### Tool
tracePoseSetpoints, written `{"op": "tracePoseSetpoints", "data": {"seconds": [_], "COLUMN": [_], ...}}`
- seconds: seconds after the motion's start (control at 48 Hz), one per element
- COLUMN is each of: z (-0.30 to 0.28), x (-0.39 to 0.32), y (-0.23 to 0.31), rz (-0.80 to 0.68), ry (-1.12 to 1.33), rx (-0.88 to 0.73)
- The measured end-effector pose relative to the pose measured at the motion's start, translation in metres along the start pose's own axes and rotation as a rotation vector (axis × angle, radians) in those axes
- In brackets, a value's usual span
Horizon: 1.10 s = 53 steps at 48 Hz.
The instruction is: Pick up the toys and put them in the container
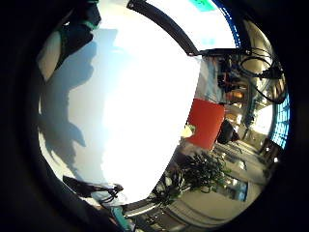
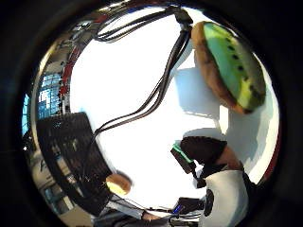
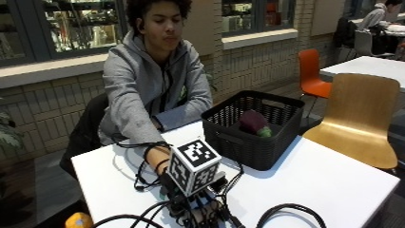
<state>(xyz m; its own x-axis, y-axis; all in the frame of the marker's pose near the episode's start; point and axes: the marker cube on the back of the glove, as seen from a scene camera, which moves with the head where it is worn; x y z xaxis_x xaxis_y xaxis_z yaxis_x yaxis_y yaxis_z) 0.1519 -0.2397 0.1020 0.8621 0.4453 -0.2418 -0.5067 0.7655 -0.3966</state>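
At the left edge of the outside view, low down, a yellow-orange toy (image 3: 78, 221) pokes in at the near-left corner of the white table (image 3: 323, 183), only partly in frame. Next over, the person's right forearm runs down the table to the gloved right hand (image 3: 201, 212), low over the tabletop near the front edge; the marker cube hides most of it there, so can't tell from that angle whether the grip is apart or together. Thumb side palm view helps: a black-gloved fingertip (image 2: 203, 149) sits bent over the white surface with nothing in it, and a kiwi-slice plush toy (image 2: 229, 66), brown rim with green face and dark seeds, lies on the table just beside the hand, apart from it, casting its own shadow. Same view shows the black mesh basket (image 2: 71, 156) further off, with a small round tan toy (image 2: 118, 183) beside its wall. Little finger side palm view is mostly bare tabletop (image 1: 135, 111) plus hand shadow. Right of the hand in the outside view, the basket (image 3: 237, 137) stands mid-table, well apart from the hand; inside it lies a dark maroon plush toy with a green end (image 3: 253, 123).
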Motion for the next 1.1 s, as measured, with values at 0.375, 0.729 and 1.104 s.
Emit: {"op": "tracePoseSetpoints", "data": {"seconds": [0.375,0.729,1.104], "z": [-0.006,-0.098,-0.145], "x": [0.005,-0.053,-0.213], "y": [0.004,0.055,0.134], "rz": [-0.011,-0.243,-0.637], "ry": [-0.125,-0.063,0.056], "rx": [0.179,0.419,0.51]}}
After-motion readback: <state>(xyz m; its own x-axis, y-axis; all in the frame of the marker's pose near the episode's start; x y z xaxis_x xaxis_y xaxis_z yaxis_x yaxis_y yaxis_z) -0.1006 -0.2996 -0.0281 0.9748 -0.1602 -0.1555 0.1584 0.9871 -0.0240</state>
